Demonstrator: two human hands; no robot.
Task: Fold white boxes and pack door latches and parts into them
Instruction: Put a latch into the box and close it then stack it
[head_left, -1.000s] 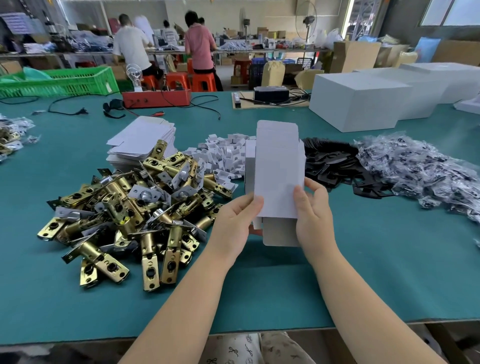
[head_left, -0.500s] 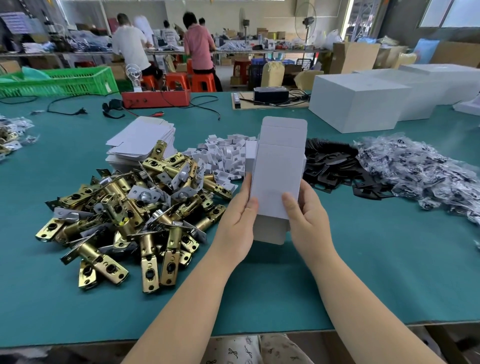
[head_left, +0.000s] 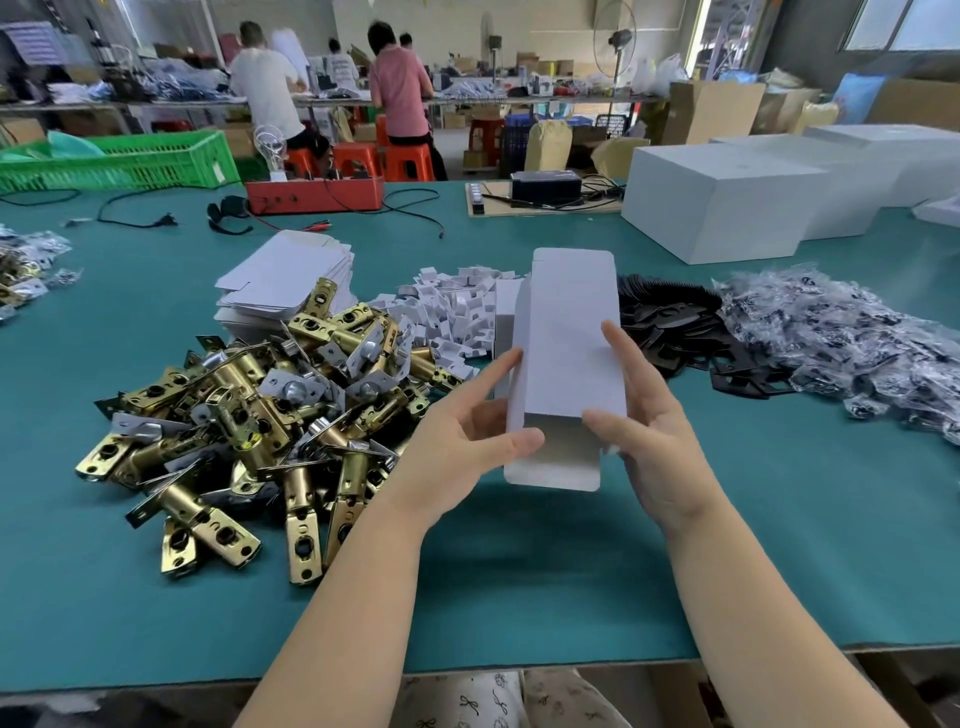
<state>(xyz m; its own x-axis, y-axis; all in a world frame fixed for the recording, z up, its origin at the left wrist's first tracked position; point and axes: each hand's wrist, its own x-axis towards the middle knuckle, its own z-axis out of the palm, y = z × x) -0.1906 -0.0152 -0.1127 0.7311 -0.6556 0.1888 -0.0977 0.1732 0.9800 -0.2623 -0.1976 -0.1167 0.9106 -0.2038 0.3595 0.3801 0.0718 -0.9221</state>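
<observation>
Nearest, over the front edge of the teal-covered bench (head_left: 519, 597), both forearms reaching in toward twelve o'clock. Changed since a second ago: small white cardboard carton (head_left: 569, 358), flat between the palms before, now popped open into a rectangular sleeve with a side wall showing at nine o'clock. Lifted a little and tipped away too. Judged meaning: sleeve-forming step done, end flaps next; near flap hanging open at six o'clock, far flap standing up at twelve. Nothing packed yet.

Left hand (head_left: 462, 441) palm up at eight o'clock of the carton, grip clamped on it: thumb across the lower front panel, index finger straight along the left wall. Right hand (head_left: 644, 431) at four o'clock, grip likewise on the carton, thumb pressing the lower right corner, fingers up the right edge.

Carton held clear of the bench. Farther, at nine o'clock, heap of brass-coloured metal door latches (head_left: 249, 426), untouched. Beyond it at ten o'clock, stack of flat white box blanks (head_left: 285, 280). At eleven o'clock, pile of small white folded card inserts (head_left: 452, 312). At one o'clock, black flat plates (head_left: 670, 332), then clear bagged parts (head_left: 841, 343) at two.
</observation>
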